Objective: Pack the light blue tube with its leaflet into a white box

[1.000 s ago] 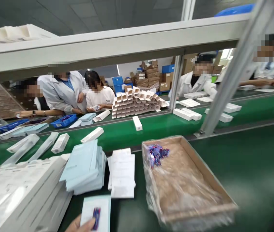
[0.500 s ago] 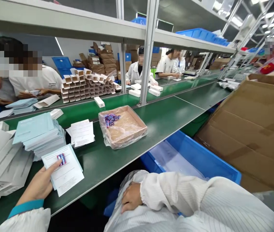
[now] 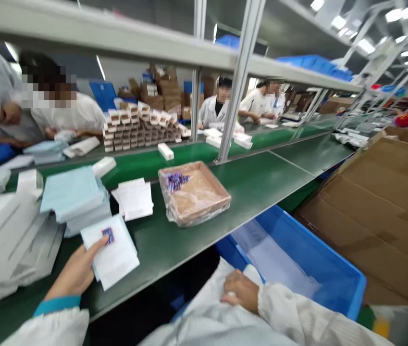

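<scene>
Our right hand [image 3: 242, 290] has just changed: half a second ago it lay loose on our lap, and now its fingers are curled up by the white coat [image 3: 204, 319]. We cannot tell if they pinch the cloth. Our left hand [image 3: 77, 269] still holds the papers [image 3: 117, 262], with its thumb on top pressing the small blue and red pieces [image 3: 109, 234] onto the front sheet. So we think only the left hand is busy with the papers, which we hold over the near edge of the green bench [image 3: 261, 178]. Just behind them is a tall pile of light blue papers [image 3: 68, 190], with a low pile of white sheets [image 3: 135, 199] beside it. Big white boxes [image 3: 2, 235] crowd the left side, so we have little room there. The brown tray [image 3: 207, 197], wrapped in clear plastic, has more pieces [image 3: 175, 182] in one corner, and the loose plastic could get in our way. A metal post [image 3: 240, 81] stands at the back of the bench. A blue bin [image 3: 319, 250] sits low, near our right hand.
</scene>
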`<state>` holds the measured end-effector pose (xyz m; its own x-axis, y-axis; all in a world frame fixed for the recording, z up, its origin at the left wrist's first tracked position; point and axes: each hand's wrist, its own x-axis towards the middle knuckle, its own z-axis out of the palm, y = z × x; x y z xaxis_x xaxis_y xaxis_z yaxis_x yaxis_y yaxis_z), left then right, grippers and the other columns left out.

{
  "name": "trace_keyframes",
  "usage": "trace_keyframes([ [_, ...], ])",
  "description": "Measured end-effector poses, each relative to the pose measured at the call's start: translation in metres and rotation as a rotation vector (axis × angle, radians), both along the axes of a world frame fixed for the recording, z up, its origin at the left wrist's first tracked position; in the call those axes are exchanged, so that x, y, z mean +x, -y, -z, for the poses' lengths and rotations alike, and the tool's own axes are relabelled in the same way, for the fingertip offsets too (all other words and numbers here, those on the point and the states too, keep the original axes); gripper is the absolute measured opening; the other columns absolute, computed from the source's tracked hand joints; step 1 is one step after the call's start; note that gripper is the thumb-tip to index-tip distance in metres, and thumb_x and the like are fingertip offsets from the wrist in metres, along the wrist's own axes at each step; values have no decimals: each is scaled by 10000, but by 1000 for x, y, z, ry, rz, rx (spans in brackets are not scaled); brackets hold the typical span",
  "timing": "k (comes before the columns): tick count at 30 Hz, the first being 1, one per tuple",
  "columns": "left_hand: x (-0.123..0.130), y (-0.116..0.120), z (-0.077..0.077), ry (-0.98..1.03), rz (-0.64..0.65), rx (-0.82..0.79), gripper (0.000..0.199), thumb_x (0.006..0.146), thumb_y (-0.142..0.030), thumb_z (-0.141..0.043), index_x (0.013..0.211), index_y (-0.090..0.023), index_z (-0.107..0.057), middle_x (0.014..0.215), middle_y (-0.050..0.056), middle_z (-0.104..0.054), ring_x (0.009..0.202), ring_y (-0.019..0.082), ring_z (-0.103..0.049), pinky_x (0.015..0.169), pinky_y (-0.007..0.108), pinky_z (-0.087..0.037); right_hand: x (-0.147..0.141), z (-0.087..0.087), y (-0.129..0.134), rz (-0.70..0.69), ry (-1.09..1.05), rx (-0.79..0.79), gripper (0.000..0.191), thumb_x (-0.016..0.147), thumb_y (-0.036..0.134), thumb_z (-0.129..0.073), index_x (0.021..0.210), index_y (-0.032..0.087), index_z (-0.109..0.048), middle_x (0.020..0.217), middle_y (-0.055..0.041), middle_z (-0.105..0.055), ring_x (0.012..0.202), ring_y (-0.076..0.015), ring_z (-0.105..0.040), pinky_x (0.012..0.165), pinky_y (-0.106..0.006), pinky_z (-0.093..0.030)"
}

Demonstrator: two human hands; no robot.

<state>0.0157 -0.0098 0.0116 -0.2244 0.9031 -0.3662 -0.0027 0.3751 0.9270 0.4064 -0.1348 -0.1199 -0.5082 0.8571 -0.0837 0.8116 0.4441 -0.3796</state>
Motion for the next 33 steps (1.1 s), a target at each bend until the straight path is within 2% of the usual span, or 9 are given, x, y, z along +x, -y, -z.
trace_keyframes([
  [3,3,-6,6,-166,31,51,576,819,-428,-603,1267,-85,-485,1122,105,-647,975,254,-623,843,403,-513,-3,-12,-7,15,-94,-59,216,827,401,-595,870,205,-677,916,-46,-668,929,-198,-584,845,-355,-415],
  [7,0,-7,18,-553,-67,177,785,776,-420,-652,1380,-42,-324,1349,182,-463,1206,306,-456,1034,431,-330,-25,-28,-33,-64,-260,-218,263,879,382,-532,1035,207,-651,1041,-64,-651,1006,-190,-570,902,-352,-423],
  [10,5,26,16,-761,-134,260,732,795,-327,-635,1402,-78,-310,1439,184,-329,1327,293,-310,1101,380,-236,-55,-39,-43,-160,-336,-300,252,917,333,-471,1025,213,-665,1014,-48,-667,974,-162,-591,894,-314,-448],
  [12,17,62,15,-858,-100,343,477,861,-323,-533,1298,-140,-483,1353,120,-433,1299,247,-352,1101,341,-229,-78,-42,-45,-224,-353,-340,251,924,283,-455,1009,214,-681,987,-37,-675,938,-141,-608,876,-281,-463],
  [15,39,115,29,-681,368,274,310,904,-318,-440,1108,-207,-645,1062,63,-634,1040,200,-557,918,284,-404,-111,-35,-49,-303,-301,-403,220,883,211,-507,973,201,-707,962,-37,-686,920,-136,-626,854,-251,-475],
  [18,55,141,60,-609,617,135,235,859,-278,-515,963,-225,-720,934,50,-700,916,216,-600,839,323,-442,-132,-19,-56,-374,-217,-501,203,833,169,-564,951,181,-729,989,-57,-704,976,-167,-624,902,-274,-447],
  [23,53,137,99,-533,817,-34,119,802,-209,-606,844,-166,-709,861,44,-706,858,194,-618,822,393,-458,-141,-2,-60,-471,-196,-713,221,841,235,-568,976,180,-734,998,-49,-723,942,-161,-651,850,-230,-455],
  [27,50,133,101,-451,904,-65,120,824,-242,-603,848,-148,-675,828,7,-684,796,148,-629,772,347,-490,-140,0,-55,-367,-292,-865,225,805,295,-616,970,191,-729,937,-25,-733,892,-163,-657,798,-231,-463],
  [33,55,145,100,-434,888,-69,121,804,-260,-622,806,-142,-648,786,-2,-642,735,134,-594,715,321,-479,-140,5,-44,-274,-394,-946,213,753,322,-678,892,165,-715,821,-10,-704,780,-135,-633,731,-227,-462],
])
